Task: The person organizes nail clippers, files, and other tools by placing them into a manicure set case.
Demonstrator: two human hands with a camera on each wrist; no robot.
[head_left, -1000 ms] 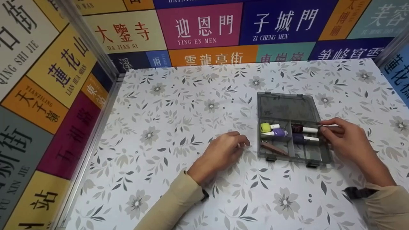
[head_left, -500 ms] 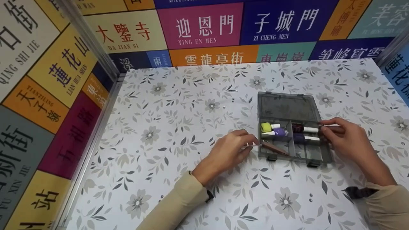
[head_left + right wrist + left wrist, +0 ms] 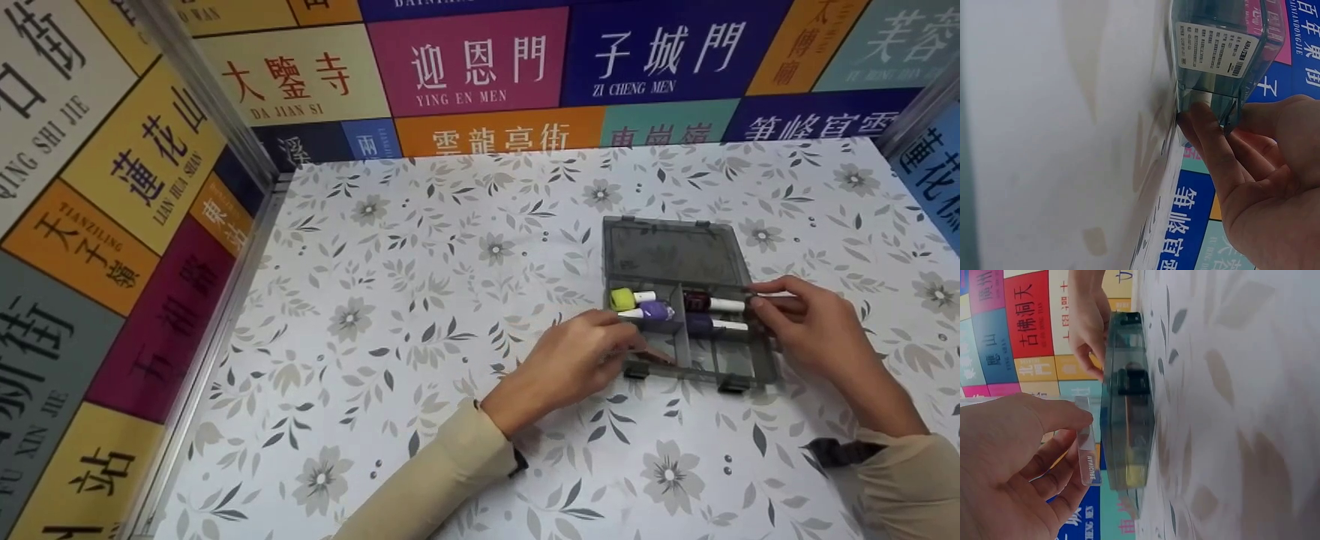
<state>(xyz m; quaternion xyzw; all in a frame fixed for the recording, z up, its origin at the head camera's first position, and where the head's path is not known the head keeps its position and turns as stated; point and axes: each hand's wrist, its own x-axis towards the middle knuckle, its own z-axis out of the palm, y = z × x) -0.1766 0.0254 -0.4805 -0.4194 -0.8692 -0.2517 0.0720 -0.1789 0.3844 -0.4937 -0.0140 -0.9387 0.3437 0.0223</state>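
A smoky see-through divided box stands on the table in the head view, its lid tipped back. Inside are nail polish bottles: yellow, light purple, dark red and dark blue. My left hand is over the front-left compartment, partly hiding a slim brown item there. Between its thumb and fingers it pinches a clear flat bar lettered MANICURE, apart from the box wall in the left wrist view. My right hand grips the box's right side near the hinge, thumb and fingers at the wall.
A white table with grey flowers and leaves lies under the box. Panels with coloured sign lettering close off the back and the left. A white printed label is stuck on the box's side wall.
My left hand has moved right, from beside the box to over its front-left compartment, with the clear bar. The right hand stays at the box's side.
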